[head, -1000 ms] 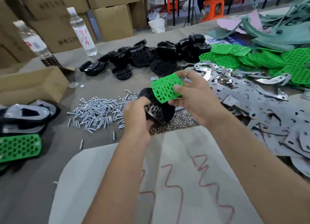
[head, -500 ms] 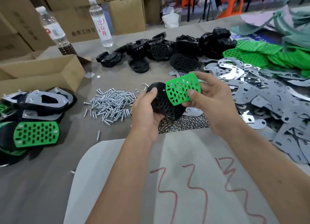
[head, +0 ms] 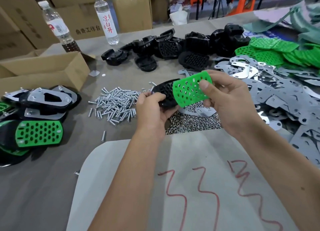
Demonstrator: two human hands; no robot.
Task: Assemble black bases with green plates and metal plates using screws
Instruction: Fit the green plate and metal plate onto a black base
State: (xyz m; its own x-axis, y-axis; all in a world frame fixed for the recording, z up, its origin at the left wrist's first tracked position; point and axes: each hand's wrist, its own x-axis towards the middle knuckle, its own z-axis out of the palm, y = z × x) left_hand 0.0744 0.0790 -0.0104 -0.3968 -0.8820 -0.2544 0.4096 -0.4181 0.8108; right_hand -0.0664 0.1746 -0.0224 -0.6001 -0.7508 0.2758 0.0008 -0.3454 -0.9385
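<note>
Since the earlier frame the green plate had tilted upright against the black base. Right hand pinched the perforated plate; left hand gripped the base, above the nuts.

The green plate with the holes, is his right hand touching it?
Touching. The head view shows the right hand pinching the green plate, thumb pressed on its front face.
</note>
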